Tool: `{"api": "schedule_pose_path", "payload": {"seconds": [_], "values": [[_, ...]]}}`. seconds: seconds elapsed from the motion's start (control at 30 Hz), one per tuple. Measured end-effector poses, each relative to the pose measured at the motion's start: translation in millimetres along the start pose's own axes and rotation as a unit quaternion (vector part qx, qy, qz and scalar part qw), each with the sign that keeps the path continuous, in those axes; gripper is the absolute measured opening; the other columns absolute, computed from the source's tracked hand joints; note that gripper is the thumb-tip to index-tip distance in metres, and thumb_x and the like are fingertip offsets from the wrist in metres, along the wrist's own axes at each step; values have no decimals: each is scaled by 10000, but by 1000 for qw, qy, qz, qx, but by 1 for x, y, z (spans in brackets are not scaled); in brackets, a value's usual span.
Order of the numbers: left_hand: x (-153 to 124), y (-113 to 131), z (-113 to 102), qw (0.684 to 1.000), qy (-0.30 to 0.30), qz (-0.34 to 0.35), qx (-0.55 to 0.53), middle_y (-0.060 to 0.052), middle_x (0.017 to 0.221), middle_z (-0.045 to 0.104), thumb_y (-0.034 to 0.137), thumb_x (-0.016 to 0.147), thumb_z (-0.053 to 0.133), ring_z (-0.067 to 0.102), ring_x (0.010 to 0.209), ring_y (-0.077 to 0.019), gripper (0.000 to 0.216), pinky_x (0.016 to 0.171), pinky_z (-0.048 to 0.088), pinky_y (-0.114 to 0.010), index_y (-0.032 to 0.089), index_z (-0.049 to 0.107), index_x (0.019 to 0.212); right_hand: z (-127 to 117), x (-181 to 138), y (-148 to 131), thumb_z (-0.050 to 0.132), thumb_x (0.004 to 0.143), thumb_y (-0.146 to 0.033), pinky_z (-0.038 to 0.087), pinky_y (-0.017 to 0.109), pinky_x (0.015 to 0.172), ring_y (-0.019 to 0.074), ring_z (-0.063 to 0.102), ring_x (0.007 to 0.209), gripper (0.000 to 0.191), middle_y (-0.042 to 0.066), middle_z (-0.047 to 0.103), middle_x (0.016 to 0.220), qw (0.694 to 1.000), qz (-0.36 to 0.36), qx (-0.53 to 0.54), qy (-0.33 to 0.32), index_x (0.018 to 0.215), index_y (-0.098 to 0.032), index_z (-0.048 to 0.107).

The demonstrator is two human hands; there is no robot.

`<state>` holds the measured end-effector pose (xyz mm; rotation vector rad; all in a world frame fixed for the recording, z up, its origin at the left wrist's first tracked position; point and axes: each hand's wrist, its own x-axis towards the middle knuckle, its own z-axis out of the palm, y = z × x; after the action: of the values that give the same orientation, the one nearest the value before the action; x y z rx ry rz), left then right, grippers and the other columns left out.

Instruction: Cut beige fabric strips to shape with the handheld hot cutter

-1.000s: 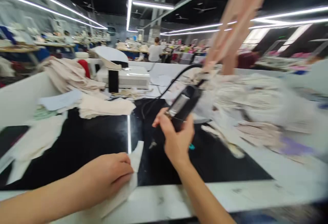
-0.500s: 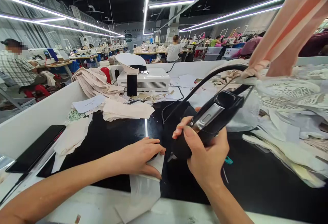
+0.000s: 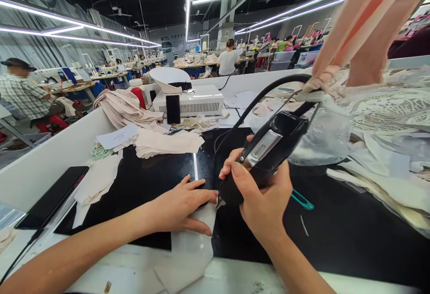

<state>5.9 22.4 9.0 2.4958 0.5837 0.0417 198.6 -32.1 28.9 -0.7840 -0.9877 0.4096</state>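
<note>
My right hand [image 3: 262, 191] is wrapped round a black corded power tool [image 3: 272, 144] with a silver plate on its side. The tool slants down to the left, and its narrow tip is close to the right edge of a pale fabric piece [image 3: 207, 215]; whether they touch I cannot tell. On that piece lies my left hand [image 3: 188, 202], palm down with fingers spread. A translucent sheet [image 3: 190, 242] extends from under the fabric toward the front edge. A knotted peach fabric strip [image 3: 349, 29] is tied at the tool's cord end.
Pale cut pieces [image 3: 169, 144] lie beyond my left hand on the black mat [image 3: 151, 173]. A white box [image 3: 198, 99] stands at the back. Lace pieces [image 3: 386, 114] are heaped right, near a teal tool [image 3: 302, 200]. A black flat device [image 3: 53, 197] lies left. People sit farther off.
The power tool and my right hand have shifted slightly left, bringing the tip closer to the fabric edge. My left fingers have spread wider. More of the teal tool shows.
</note>
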Motion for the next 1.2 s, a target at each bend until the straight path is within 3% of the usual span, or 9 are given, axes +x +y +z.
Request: {"api": "schedule_pose_path", "payload": {"seconds": [0.17,0.47,0.7,1.2], "values": [[-1,-1,0,999,-5,14,35,-146,1744,681,479,1108,889,358,1824,-434,465,1454,208,-839,270,730,1493,2,-3,-1,909,908,-356,651,326,655,169,720,666,268,-63,774,883,999,0,-26,-19,1065,-321,695],[0,2,-1,999,-3,5,50,-138,1686,717,528,1056,945,395,1806,-435,488,1456,225,-836,265,757,1421,9,-7,-8,893,898,-327,652,306,620,153,706,613,255,-70,780,857,999,8,-3,-38,1047,-318,687],[1,2,-3,998,-8,-3,56,-138,1635,755,555,1072,923,394,1808,-437,431,1454,253,-812,258,736,1322,0,0,1,938,902,-422,652,340,630,177,705,655,295,-44,761,889,1000,10,-14,8,1080,-302,737],[3,6,-7,999,-23,1,40,-139,1677,733,446,1072,936,382,1810,-450,394,1446,201,-861,250,747,1357,-3,-4,2,904,935,-392,660,351,686,187,721,702,234,-36,765,905,999,-1,-50,-19,1067,-308,730]]}}
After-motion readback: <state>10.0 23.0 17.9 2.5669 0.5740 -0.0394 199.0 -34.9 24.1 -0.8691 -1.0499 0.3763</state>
